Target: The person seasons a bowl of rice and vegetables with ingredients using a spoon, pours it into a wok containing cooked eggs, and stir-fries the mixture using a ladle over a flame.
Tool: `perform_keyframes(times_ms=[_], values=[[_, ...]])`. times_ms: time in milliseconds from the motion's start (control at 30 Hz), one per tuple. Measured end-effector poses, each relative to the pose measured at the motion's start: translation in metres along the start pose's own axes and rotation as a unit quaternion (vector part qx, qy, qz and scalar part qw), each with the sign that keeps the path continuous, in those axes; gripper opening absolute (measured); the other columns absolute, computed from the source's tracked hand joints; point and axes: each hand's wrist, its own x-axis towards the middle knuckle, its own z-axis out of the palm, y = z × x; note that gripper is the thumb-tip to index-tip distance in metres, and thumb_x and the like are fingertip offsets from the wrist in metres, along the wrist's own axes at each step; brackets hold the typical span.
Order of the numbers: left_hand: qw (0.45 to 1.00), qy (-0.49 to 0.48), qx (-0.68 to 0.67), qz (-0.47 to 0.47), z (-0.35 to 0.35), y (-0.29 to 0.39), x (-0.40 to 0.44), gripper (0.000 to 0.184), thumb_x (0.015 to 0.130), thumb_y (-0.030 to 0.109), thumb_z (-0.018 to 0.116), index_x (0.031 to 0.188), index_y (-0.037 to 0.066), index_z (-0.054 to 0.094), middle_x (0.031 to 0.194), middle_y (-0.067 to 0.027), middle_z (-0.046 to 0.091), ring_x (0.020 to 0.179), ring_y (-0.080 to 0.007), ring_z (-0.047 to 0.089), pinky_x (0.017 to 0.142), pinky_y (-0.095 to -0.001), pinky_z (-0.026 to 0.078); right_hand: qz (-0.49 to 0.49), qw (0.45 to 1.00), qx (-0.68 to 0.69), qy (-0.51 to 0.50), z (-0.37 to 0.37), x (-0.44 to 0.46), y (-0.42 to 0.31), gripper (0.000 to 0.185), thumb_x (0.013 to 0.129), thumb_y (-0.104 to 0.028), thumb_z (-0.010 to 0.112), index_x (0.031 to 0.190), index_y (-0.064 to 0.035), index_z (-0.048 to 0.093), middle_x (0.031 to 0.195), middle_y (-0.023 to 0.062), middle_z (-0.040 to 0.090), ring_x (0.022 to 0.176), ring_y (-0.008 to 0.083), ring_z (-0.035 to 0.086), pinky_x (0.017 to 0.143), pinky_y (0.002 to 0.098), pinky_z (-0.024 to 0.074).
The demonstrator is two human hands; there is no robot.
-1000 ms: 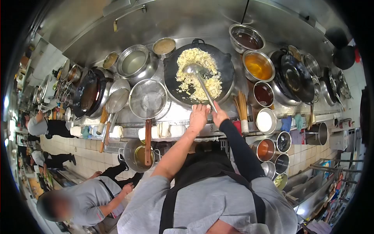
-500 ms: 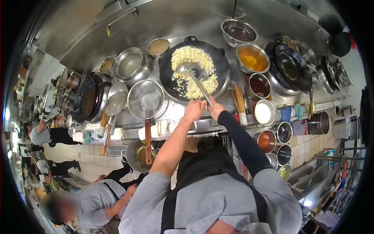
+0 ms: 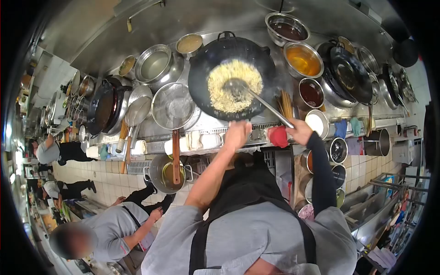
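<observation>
In the head view, a black wok (image 3: 207,59) stands on the stove with its near side tipped toward me. Pale yellow and white chopped food, like scrambled egg or fried rice (image 3: 233,103), is heaped low in it. My left hand (image 3: 237,134), slightly blurred, is closed at the wok's near edge; the part it grips is mostly hidden. My right hand (image 3: 300,132) is wrapped round the end of a long metal ladle (image 3: 268,105). The ladle's bowl rests in the food. A red cloth (image 3: 277,136) lies between my hands on the stove's front ledge.
At right are bowls of orange liquid (image 3: 303,60) and dark sauce (image 3: 311,93), a white bowl (image 3: 317,123) and a bamboo brush (image 3: 286,106). At left are a wooden-handled strainer (image 3: 173,106) and a steel pot (image 3: 155,64). A co-worker (image 3: 110,231) is at lower left.
The wok has tilted toward me and the food has gathered into one heap. My right hand has moved right with the ladle; my left hand has shifted slightly right and lower.
</observation>
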Motion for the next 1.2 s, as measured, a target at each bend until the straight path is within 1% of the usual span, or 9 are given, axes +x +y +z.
perform_keyframes(times_ms=[167, 333, 533, 833, 967, 1000, 1067, 1133, 1200], values=[[0.993, -0.118, -0.013, 0.009, -0.015, 0.045, -0.094, 0.031, 0.105, 0.028, 0.056, 0.091, 0.001, 0.064, 0.089, -0.0243, 0.067, 0.086, -0.0467, 0.064, 0.082, -0.059, 0.051, 0.002, 0.999, 0.005, 0.037, 0.0, -0.037, -0.063, 0.055, 0.097, -0.016, 0.063, 0.147, 0.0033, 0.049, 0.111, 0.0344, 0.069, 0.105, 0.0512, 0.067, 0.093, 0.0528, 0.0534], [0.999, 0.035, -0.03, 0.014, -0.135, 0.098, -0.002, 0.035, 0.103, 0.03, 0.062, 0.083, 0.0, 0.061, 0.082, -0.0252, 0.063, 0.085, -0.0481, 0.061, 0.077, -0.0566, 0.05, 0.018, 0.993, 0.062, -0.098, -0.082, -0.071, -0.056, 0.049, 0.094, -0.016, 0.068, 0.136, 0.0059, 0.059, 0.107, 0.0285, 0.071, 0.095, 0.0429, 0.071, 0.089, 0.0457, 0.0554], [0.998, -0.043, 0.049, -0.015, -0.001, 0.011, 0.014, 0.037, 0.108, 0.032, 0.05, 0.099, 0.0, 0.067, 0.1, -0.0247, 0.072, 0.099, -0.0455, 0.065, 0.089, -0.0583, 0.05, -0.043, 0.992, -0.034, 0.111, 0.019, 0.032, -0.001, 0.048, 0.095, -0.023, 0.064, 0.135, 0.0039, 0.061, 0.111, 0.0334, 0.07, 0.108, 0.0492, 0.067, 0.095, 0.0517, 0.0539], [0.999, -0.013, 0.044, 0.009, -0.063, 0.007, 0.038, 0.036, 0.105, 0.035, 0.06, 0.097, 0.001, 0.067, 0.099, -0.0232, 0.072, 0.099, -0.0433, 0.065, 0.093, -0.0514, 0.051, 0.105, 0.986, 0.111, -0.063, -0.097, -0.121, -0.062, 0.054, 0.094, -0.011, 0.068, 0.146, 0.0013, 0.055, 0.125, 0.0265, 0.071, 0.123, 0.0393, 0.068, 0.103, 0.0418, 0.0527], [0.999, -0.006, 0.035, 0.004, -0.028, -0.024, 0.067, 0.039, 0.109, 0.036, 0.054, 0.096, 0.001, 0.065, 0.099, -0.0219, 0.072, 0.1, -0.0436, 0.064, 0.094, -0.0512, 0.049, 0.062, 0.984, -0.151, -0.065, -0.025, -0.013, -0.033, 0.056, 0.095, -0.016, 0.066, 0.146, 0.0045, 0.054, 0.111, 0.0329, 0.071, 0.107, 0.0478, 0.069, 0.097, 0.0501, 0.0536], [0.999, -0.005, 0.038, 0.011, -0.022, -0.029, 0.069, 0.039, 0.109, 0.036, 0.054, 0.096, 0.002, 0.065, 0.1, -0.0217, 0.072, 0.1, -0.0437, 0.064, 0.094, -0.0515, 0.048, 0.105, 0.986, -0.126, -0.021, 0.003, 0.024, -0.026, 0.056, 0.095, -0.015, 0.066, 0.145, 0.0066, 0.053, 0.113, 0.0328, 0.07, 0.103, 0.0494, 0.069, 0.093, 0.0502, 0.0551], [0.999, -0.007, 0.04, 0.003, -0.018, -0.027, 0.071, 0.038, 0.109, 0.036, 0.054, 0.096, 0.002, 0.065, 0.1, -0.0211, 0.072, 0.099, -0.0436, 0.064, 0.093, -0.0522, 0.049, -0.101, 0.986, -0.013, 0.135, 0.065, 0.085, 0.072, 0.064, 0.098, -0.018, 0.067, 0.153, 0.0037, 0.044, 0.118, 0.0295, 0.072, 0.094, 0.0431, 0.074, 0.084, 0.0484, 0.0575], [0.999, 0.022, 0.038, 0.005, -0.012, -0.029, 0.076, 0.038, 0.109, 0.036, 0.054, 0.096, 0.001, 0.065, 0.101, -0.0211, 0.072, 0.099, -0.0435, 0.063, 0.093, -0.0524, 0.049, 0.12, 0.961, 0.236, 0.084, 0.037, 0.084, 0.008, 0.062, 0.099, -0.017, 0.066, 0.153, 0.0046, 0.044, 0.119, 0.0267, 0.073, 0.097, 0.0386, 0.074, 0.089, 0.0456, 0.0574], [0.999, 0.028, 0.028, -0.016, -0.014, -0.024, 0.069, 0.037, 0.108, 0.035, 0.056, 0.096, 0.001, 0.065, 0.101, -0.0211, 0.072, 0.099, -0.0432, 0.064, 0.093, -0.052, 0.049, 0.138, 0.935, 0.291, 0.151, 0.062, 0.097, -0.007, 0.06, 0.099, -0.017, 0.065, 0.151, 0.0055, 0.044, 0.115, 0.0261, 0.074, 0.093, 0.0391, 0.074, 0.087, 0.0464, 0.0579]])
